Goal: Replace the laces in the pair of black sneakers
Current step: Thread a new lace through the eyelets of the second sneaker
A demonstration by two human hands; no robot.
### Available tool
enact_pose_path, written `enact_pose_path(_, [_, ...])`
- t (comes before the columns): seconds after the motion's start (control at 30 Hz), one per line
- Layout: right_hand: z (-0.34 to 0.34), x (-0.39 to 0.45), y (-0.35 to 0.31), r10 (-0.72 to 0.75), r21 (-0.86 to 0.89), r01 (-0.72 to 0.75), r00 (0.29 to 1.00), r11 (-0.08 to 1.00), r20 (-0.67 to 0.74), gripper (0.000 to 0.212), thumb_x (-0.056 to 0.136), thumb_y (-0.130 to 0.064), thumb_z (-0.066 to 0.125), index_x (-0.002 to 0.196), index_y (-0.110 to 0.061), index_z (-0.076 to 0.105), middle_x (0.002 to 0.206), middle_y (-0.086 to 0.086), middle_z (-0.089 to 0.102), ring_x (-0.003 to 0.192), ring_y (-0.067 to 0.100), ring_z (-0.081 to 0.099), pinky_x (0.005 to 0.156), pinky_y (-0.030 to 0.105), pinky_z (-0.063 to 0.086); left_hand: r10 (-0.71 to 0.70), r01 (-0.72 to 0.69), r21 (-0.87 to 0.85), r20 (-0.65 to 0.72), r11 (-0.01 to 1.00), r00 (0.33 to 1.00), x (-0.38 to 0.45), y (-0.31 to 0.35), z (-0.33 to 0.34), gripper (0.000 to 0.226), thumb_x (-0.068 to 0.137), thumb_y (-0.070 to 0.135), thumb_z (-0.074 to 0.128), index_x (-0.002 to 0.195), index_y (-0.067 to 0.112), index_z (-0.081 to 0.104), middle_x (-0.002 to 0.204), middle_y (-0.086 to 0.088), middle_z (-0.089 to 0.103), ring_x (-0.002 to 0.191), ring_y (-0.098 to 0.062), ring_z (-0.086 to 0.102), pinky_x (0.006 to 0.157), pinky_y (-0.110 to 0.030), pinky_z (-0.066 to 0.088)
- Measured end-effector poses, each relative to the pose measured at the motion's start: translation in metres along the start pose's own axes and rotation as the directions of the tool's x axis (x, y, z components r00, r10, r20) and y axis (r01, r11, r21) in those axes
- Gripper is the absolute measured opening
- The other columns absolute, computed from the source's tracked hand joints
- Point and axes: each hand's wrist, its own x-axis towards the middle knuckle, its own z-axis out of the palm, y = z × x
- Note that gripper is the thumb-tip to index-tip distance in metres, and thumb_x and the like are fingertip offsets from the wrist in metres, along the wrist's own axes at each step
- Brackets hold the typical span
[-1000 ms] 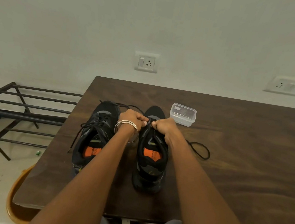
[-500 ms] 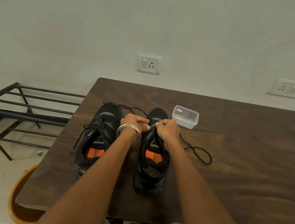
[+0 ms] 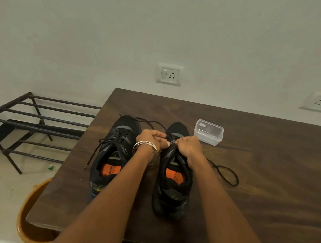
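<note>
While the left shoe (image 3: 111, 155) sits loosely laced beside it, the right shoe (image 3: 173, 174) is being worked on at the front of the table (image 3: 267, 193). Its lace (image 3: 223, 172) appears to be pinched at the upper eyelets by the curled fingers of the left hand (image 3: 151, 139) and the right hand (image 3: 187, 147), which almost touch; the exact pinch is hidden. A threading step is judged to be in hand. Next, the lace end would need guiding through an eyelet and slack drawn in. Both shoes are black with orange insoles.
</note>
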Motion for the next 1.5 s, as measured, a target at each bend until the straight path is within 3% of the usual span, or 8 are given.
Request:
enact_pose_path(0.13, [0.003, -0.009, -0.003, -0.066, -0.084, 0.056, 0.991, 0.995, -0.117, 0.026, 0.089, -0.025, 0.052, 0.092, -0.016, 0.076, 0.097, 0.007, 0.071, 0.095, 0.029, 0.064, 0.085, 0.04, 0.055, 0.055, -0.058, 0.11, 0.025, 0.992, 0.998, -0.001, 0.002, -0.001, 0.023, 0.076, 0.003, 0.078, 0.095, 0.014, 0.072, 0.077, 0.004, 0.069, 0.081, -0.011, 0.066, 0.091, -0.033, 0.054])
enact_pose_path(0.3, [0.005, -0.006, 0.0, -0.08, -0.07, 0.07, 0.984, 0.995, -0.16, 0.023, 0.092, -0.027, 0.054, 0.088, -0.018, 0.076, 0.095, 0.006, 0.071, 0.094, 0.027, 0.063, 0.082, 0.038, 0.054, 0.084, -0.089, 0.169, 0.035, 0.982, 0.996, 0.0, 0.003, 0.0, 0.024, 0.077, 0.003, 0.077, 0.099, 0.013, 0.074, 0.076, 0.006, 0.068, 0.078, -0.007, 0.064, 0.092, -0.03, 0.054])
enact_pose_path(0.63, [0.008, 0.008, -0.004, 0.113, 0.102, -0.107, 0.992, 0.989, -0.054, 0.03, 0.072, -0.026, 0.068, 0.098, -0.011, 0.072, 0.094, 0.012, 0.072, 0.09, 0.032, 0.068, 0.087, 0.048, 0.056, 0.134, -0.127, 0.218, -0.016, 0.968, 0.991, 0.003, 0.005, 0.003, 0.011, 0.083, 0.013, 0.074, 0.092, 0.018, 0.077, 0.095, -0.003, 0.073, 0.092, -0.02, 0.067, 0.089, -0.038, 0.055])
enact_pose_path(0.8, [0.007, 0.011, -0.004, 0.132, 0.239, -0.131, 0.991, 0.962, 0.008, 0.03, 0.073, -0.009, 0.064, 0.102, -0.002, 0.068, 0.087, 0.017, 0.072, 0.077, 0.031, 0.072, 0.075, 0.048, 0.061, 0.129, -0.107, 0.316, -0.049, 0.943, 0.99, 0.004, 0.008, 0.007, 0.013, 0.083, 0.021, 0.075, 0.095, 0.02, 0.077, 0.101, -0.002, 0.072, 0.099, -0.018, 0.064, 0.096, -0.031, 0.05])
enact_pose_path(0.97, [0.004, 0.006, -0.004, 0.113, 0.255, -0.097, 0.992, 0.962, -0.051, 0.04, 0.058, -0.015, 0.063, 0.097, -0.005, 0.07, 0.088, 0.016, 0.072, 0.077, 0.031, 0.072, 0.071, 0.048, 0.062, 0.129, -0.102, 0.352, -0.053, 0.93, 0.99, 0.003, 0.009, 0.007, 0.016, 0.083, 0.024, 0.075, 0.098, 0.021, 0.077, 0.105, -0.003, 0.072, 0.101, -0.02, 0.064, 0.097, -0.032, 0.049])
enact_pose_path(1.17, [0.004, 0.001, -0.006, 0.11, 0.298, -0.101, 0.994, 0.949, -0.013, 0.013, 0.072, 0.003, 0.061, 0.082, -0.002, 0.069, 0.072, 0.013, 0.065, 0.075, 0.028, 0.066, 0.073, 0.043, 0.058, 0.141, -0.126, 0.373, -0.013, 0.919, 0.99, 0.001, 0.012, 0.004, 0.02, 0.084, 0.021, 0.073, 0.103, 0.018, 0.075, 0.108, -0.002, 0.07, 0.103, -0.019, 0.062, 0.095, -0.03, 0.049])
enact_pose_path(1.33, [0.012, 0.015, 0.002, 0.096, 0.153, -0.083, 0.992, 0.985, -0.083, 0.015, 0.08, -0.032, 0.069, 0.082, -0.019, 0.075, 0.091, 0.008, 0.072, 0.096, 0.032, 0.066, 0.095, 0.052, 0.051, 0.155, -0.151, 0.394, 0.022, 0.907, 0.988, 0.0, 0.015, 0.002, 0.019, 0.083, 0.02, 0.074, 0.102, 0.017, 0.075, 0.105, -0.003, 0.071, 0.1, -0.019, 0.063, 0.095, -0.036, 0.052])
enact_pose_path(1.5, [0.006, 0.009, -0.006, 0.116, 0.166, -0.111, 0.993, 0.98, -0.015, 0.033, 0.079, -0.026, 0.067, 0.106, -0.007, 0.067, 0.098, 0.014, 0.071, 0.091, 0.032, 0.069, 0.087, 0.047, 0.057, 0.181, -0.183, 0.423, 0.045, 0.888, 0.982, 0.0, 0.016, 0.0, 0.017, 0.085, 0.02, 0.072, 0.101, 0.017, 0.076, 0.103, -0.003, 0.071, 0.098, -0.018, 0.064, 0.095, -0.036, 0.052])
